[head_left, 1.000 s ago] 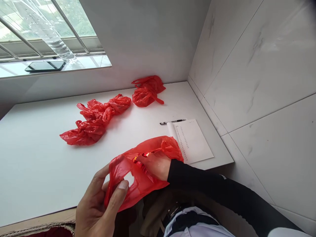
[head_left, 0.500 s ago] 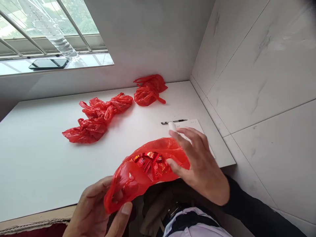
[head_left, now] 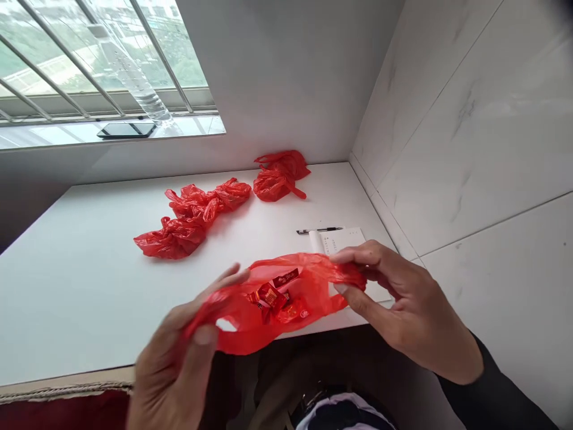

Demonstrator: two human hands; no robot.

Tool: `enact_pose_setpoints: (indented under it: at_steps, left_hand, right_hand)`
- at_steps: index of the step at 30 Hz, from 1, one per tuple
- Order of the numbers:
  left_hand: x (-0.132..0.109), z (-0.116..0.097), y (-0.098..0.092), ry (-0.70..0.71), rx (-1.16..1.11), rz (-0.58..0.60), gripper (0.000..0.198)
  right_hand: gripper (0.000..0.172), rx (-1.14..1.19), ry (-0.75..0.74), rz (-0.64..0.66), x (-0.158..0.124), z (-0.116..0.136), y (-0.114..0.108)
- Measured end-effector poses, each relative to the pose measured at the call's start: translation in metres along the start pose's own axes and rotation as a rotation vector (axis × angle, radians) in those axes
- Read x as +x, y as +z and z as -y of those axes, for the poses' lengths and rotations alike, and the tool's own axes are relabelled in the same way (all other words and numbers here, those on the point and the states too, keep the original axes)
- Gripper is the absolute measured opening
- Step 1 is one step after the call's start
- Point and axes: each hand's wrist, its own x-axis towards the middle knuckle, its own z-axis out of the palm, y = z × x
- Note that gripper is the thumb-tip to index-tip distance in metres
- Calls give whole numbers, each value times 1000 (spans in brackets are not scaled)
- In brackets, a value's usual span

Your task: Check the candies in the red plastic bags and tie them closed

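An open red plastic bag (head_left: 250, 340) hangs between my two hands at the table's near edge. Several red-wrapped sweets (head_left: 273, 295) lie inside it. My left hand (head_left: 174, 352) grips the bag's left end between thumb and fingers. At the other end, my right hand (head_left: 403, 304) pinches the bunched red plastic. Behind the bag, several knotted red bags (head_left: 179, 236) rest on the white table (head_left: 80, 280), and another red bag (head_left: 280, 176) sits farther back near the wall.
An open notebook (head_left: 342, 239) with writing lies under and beyond my right hand, a black pen (head_left: 320, 230) along its top. A phone (head_left: 126, 130) and clear bottle (head_left: 138, 86) are on the windowsill. A tiled wall (head_left: 492, 143) rises at right.
My right hand has closed on the bag's right end, where before its fingers were spread above it. The sweets have shifted inside the bag. The camera view has moved a little.
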Motion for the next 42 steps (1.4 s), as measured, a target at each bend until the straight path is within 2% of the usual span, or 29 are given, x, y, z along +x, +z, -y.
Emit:
enact_pose_setpoints:
  at_steps: [4,6,8,10,12,16,18,19,22,25,27,29,30,31,32,33,36,39,42]
  left_hand:
    - [12,9,27,-40,-229,116,33]
    - [15,9,36,-37,-257,188,37]
    - [16,7,41,-41,-267,313,32]
    - [13,4,44,-83,-281,416,22]
    - [8,3,44,-152,-347,448,17]
    - [3,3,39,-238,-406,458,42]
    - [6,4,35,-257,-322,447,31]
    - [8,5,33,-264,-286,420,24]
    - [15,9,30,-289,-247,274,36]
    - [16,8,34,-314,-209,164,31]
    - [11,2,39,-253,-125,208,28]
    - [6,-5,43,-145,-47,314,41]
    - [5,-7,45,-113,-36,358,38]
    - [4,-8,45,-112,-56,379,27]
    - [5,-8,44,-137,-92,379,11]
    - [6,-7,43,-177,-137,368,7]
    - [12,0,38,-308,-243,348,38]
    - [15,5,36,-461,-338,331,45]
    - [18,6,35,-600,-549,224,32]
  right_hand:
    - [21,73,-164,37,10,17,12]
    - [32,69,-193,119,15,18,21]
    - [42,46,-203,217,20,16,30]
    - [36,15,-222,267,22,12,38]
    - [21,-26,-243,240,22,8,44]
    - [10,-99,-219,127,20,3,44]
    - [8,-109,-195,96,18,3,40]
    - [9,-114,-192,86,17,3,38]
    - [10,-165,-224,26,17,7,34]
    - [12,-211,-260,-34,19,15,36]
    - [13,-151,-241,31,20,22,40]
    - [18,-68,-230,143,21,28,45]
    - [22,-37,-244,194,22,30,47]
    - [28,-10,-261,232,23,31,49]
    - [36,11,-273,251,24,31,50]
    - [43,18,-275,248,25,29,50]
    - [50,-15,-214,222,31,16,49]
    - [30,38,-135,292,36,5,50]
    - [15,124,-120,271,34,5,52]
